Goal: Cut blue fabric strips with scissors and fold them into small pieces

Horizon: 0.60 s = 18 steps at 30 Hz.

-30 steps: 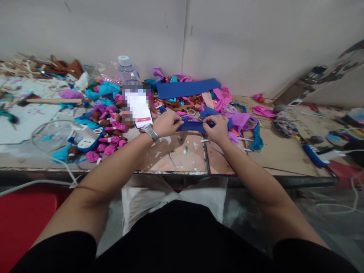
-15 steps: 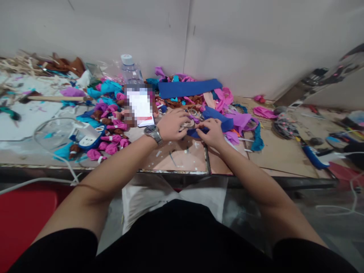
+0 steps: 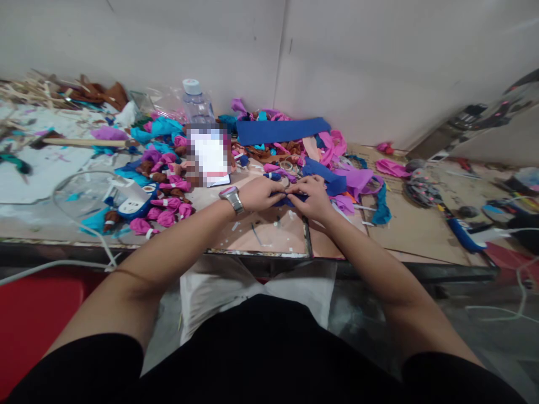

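Observation:
My left hand, with a watch on its wrist, has its fingertips closed on a small dark blue piece of cloth low over the table. From the other side, my right hand pinches the same cloth, its fingers bent and close to the left fingertips. Most of the piece is hidden under the fingers. Just behind the hands lie a small blue bundle, a pink bundle and a pale ring. A larger blue cloth lies beyond my right hand.
Left of my hands are a phone, a water bottle, several pink tied bundles, a blue-and-white device with a cable, and a hammer. A long blue strip lies near the wall. Purple cloth sits to the right.
My left hand has drawn back from over the pale tape-like ring and closed its fingertips on the dark blue cloth, beside the right. The bundles behind it now show. My right hand barely moved.

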Each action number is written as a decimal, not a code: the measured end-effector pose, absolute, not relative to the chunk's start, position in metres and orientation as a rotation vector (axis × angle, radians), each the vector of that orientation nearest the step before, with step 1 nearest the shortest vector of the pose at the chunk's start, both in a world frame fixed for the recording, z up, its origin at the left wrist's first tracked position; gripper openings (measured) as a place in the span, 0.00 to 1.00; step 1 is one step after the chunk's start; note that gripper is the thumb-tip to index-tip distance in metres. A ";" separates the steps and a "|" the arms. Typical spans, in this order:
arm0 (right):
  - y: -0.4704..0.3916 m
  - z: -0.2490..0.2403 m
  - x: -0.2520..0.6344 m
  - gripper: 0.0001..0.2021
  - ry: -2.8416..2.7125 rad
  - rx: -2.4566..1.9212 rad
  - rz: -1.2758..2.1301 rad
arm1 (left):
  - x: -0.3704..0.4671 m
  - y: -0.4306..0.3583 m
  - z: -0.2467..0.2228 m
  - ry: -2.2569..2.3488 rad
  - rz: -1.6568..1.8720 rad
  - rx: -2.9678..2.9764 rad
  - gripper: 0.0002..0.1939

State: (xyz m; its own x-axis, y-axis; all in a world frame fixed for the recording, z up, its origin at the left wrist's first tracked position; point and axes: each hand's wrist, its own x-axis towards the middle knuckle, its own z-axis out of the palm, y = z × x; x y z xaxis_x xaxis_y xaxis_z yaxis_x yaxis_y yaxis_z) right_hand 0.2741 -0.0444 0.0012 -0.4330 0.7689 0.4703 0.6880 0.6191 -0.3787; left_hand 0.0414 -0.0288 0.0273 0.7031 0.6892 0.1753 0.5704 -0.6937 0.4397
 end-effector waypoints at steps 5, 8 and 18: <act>-0.046 0.006 0.273 0.07 -2.214 -1.156 0.174 | 0.040 -0.025 0.027 0.913 0.485 2.393 0.20; -0.046 0.006 0.272 0.07 -2.196 -1.154 0.171 | 0.039 -0.020 0.026 0.902 0.477 2.326 0.20; -0.045 0.004 0.274 0.09 -2.262 -1.040 0.188 | 0.033 -0.013 0.022 0.876 0.320 1.842 0.19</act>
State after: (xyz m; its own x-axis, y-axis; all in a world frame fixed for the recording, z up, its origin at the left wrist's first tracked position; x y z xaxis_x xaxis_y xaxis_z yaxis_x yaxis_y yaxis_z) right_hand 0.2740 -0.0452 0.0038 -0.4872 0.7245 0.4876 0.6339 0.6774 -0.3732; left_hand 0.0330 -0.0126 0.0223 0.6993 0.6945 -0.1695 0.4215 -0.2090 0.8824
